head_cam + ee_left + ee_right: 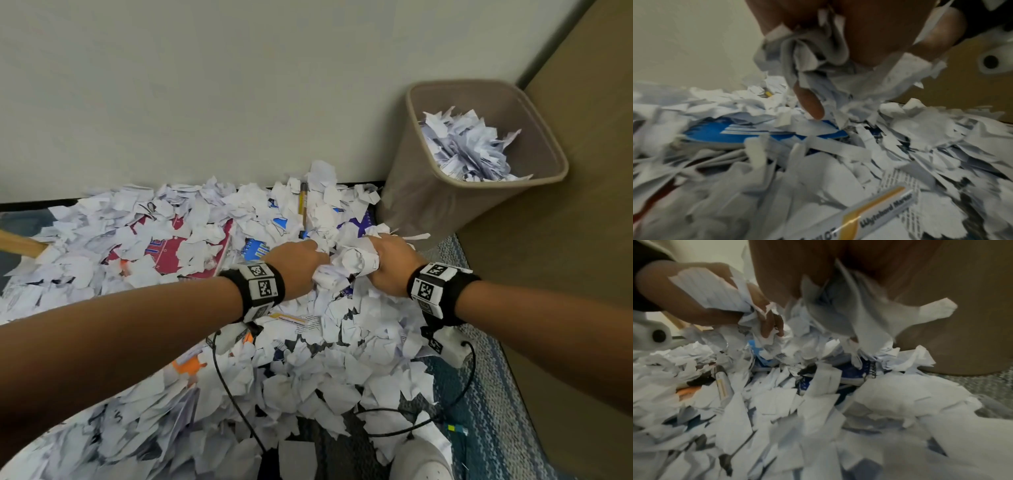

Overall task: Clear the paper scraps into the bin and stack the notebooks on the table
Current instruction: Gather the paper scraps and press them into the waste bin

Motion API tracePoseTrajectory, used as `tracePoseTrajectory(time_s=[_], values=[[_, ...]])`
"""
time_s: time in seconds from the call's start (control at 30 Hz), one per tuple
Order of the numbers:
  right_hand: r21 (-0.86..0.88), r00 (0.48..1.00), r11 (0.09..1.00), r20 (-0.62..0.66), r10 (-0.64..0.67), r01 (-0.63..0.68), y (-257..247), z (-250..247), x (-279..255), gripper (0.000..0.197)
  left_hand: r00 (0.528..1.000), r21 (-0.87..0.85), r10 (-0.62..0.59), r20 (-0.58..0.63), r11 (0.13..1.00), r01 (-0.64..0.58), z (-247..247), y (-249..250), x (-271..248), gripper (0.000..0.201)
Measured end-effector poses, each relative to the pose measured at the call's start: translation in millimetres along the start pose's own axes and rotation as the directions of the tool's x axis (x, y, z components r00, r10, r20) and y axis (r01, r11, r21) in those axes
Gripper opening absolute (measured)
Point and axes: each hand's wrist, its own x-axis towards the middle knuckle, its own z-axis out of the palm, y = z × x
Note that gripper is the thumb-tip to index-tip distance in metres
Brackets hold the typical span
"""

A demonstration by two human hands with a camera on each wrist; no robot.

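Against the wall, the floor is buried in paper scraps [308,359]; your left hand [296,263] and right hand [388,265] clutch light, loose, crumpled handfuls, so squeeze from both sides.

**Scraps heaped, notebooks buried**

I saw torn white paper scraps [342,370] blanketing the floor, some already in the tan bin [445,192] standing upright beside them. A maroon notebook [171,253], a blue one [764,134] and a purple spiral one [855,371] lay flat, half-buried.
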Motion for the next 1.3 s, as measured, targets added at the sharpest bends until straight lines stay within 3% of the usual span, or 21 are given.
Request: tracePoseTrajectory(time_s=[0.13, 0.23, 0.4, 0.47, 0.57, 0.67, 0.73, 0.87, 0.97, 1.03, 1.23, 1.3], values=[[-0.096, 0.995, 0.99, -0.002, -0.104, 0.103, -16.1, -6.3, 11.7, 0.041, 0.994, -0.029, -0.101, -0.037, 0.995, 0.099, -9.1, -33.1, -9.3, 0.034], [-0.115, 0.997, 0.991, 0.034, -0.07, 0.074, -31.3, -16.9, 19.9, 0.043, 0.982, -0.081, -0.174, -0.079, 0.982, 0.168, -16.8, -59.4, -22.6, 0.027], [-0.226, 0.999, 0.974, 0.04, 0.017, -0.007, -50.7, -19.2, 39.1, 0.046, 0.93, -0.118, -0.338, -0.145, 0.939, 0.322, -26.9, -97.9, -49.6, 0.051], [-0.266, 1.0, 0.964, 0.026, -0.01, 0.017, -58.0, -14.7, 50.3, 0.048, 0.893, -0.136, -0.421, -0.157, 0.905, 0.403, -30.7, -110.5, -61.1, 0.056], [-0.237, 0.999, 0.971, 0.037, -0.032, 0.039, -74.5, -10.4, 65.2, 0.031, 0.846, -0.207, -0.506, -0.167, 0.857, 0.471, -32.1, -134.3, -79.6, 0.036], [-0.157, 0.999, 0.987, 0.032, -0.009, 0.014, -93.7, -6.0, 80.0, 0.026, 0.795, -0.251, -0.588, -0.149, 0.8, 0.545, -26.6, -159.8, -97.9, 0.032], [-0.132, 1.0, 0.991, 0.029, -0.011, 0.015, -109.2, -7.9, 88.2, 0.029, 0.743, -0.274, -0.651, -0.153, 0.751, 0.601, -21.1, -176.7, -107.5, 0.034], [-0.198, 0.987, 0.967, 0.002, -0.161, 0.158, -139.8, -6.7, 110.2, 0.023, 0.615, -0.337, -0.756, -0.223, 0.652, 0.68, -11.2, -209.9, -130.3, 0.025], [-0.19, 0.99, 0.972, 0.006, -0.143, 0.141, -155.4, 2.2, 132.6, 0.032, 0.54, -0.375, -0.813, -0.219, 0.581, 0.722, -2.5, -233.4, -141.7, 0.019], [-0.2, 0.99, 0.97, 0.041, -0.134, 0.14, -168.0, 6.5, 143.1, 0.026, 0.497, -0.387, -0.845, -0.195, 0.532, 0.753, 3.0, -249.1, -147.1, 0.024], [-0.176, 0.988, 0.973, 0.048, -0.143, 0.15, -193.0, 20.7, 175.1, 0.019, 0.447, -0.354, -0.888, -0.109, 0.455, 0.817, 11.2, -300.0, -146.0, 0.034], [-0.165, 0.986, 0.973, 0.046, -0.157, 0.163, -193.6, 26.9, 184.0, 0.024, 0.494, -0.372, -0.865, -0.087, 0.489, 0.789, 15.1, -316.3, -143.3, 0.052]])
